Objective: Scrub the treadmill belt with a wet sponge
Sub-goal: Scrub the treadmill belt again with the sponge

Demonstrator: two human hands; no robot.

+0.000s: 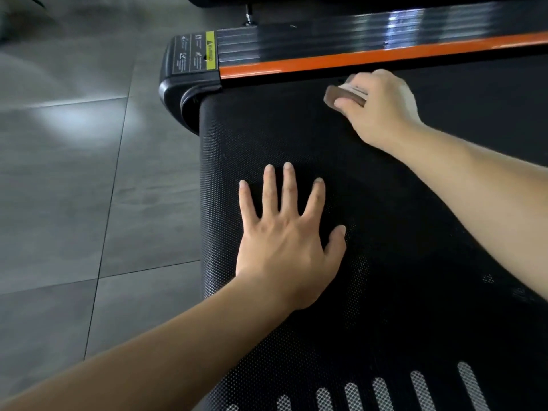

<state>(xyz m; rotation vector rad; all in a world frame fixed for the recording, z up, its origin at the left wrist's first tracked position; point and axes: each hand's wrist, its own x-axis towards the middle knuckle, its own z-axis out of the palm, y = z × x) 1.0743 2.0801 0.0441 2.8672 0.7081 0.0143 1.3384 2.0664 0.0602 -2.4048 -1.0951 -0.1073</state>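
In the head view, the scrubbing step looks to be under way. The right hand (378, 109) curls its fingers and thumb round a brown sponge (341, 97) with a pale layer and holds it low on the treadmill belt (415, 232), at the belt's far edge, just beside the orange rail (355, 59). Whether the sponge face is pressed fully flat cannot be told, since the hand covers most of it. The left hand (284, 238) lies flat on the belt with fingers spread wide, nearer the person and well apart from the sponge; it appears to brace the body or steady the belt.

The next move probably calls for a firm stroke drawn along or across the belt while the spread hand keeps its weight down.

For edges, the rail bounds the sponge on the far side, so there is little room that way. To the left, the belt rolls over its end beside the black end cap (189, 84), which carries a warning label (194, 53); beyond it lies the grey tiled floor (74, 173). Open belt stretches to the right and toward the person, down to the white markings (418, 387) near the bottom of the frame, with the left hand and forearm the only obstacle.
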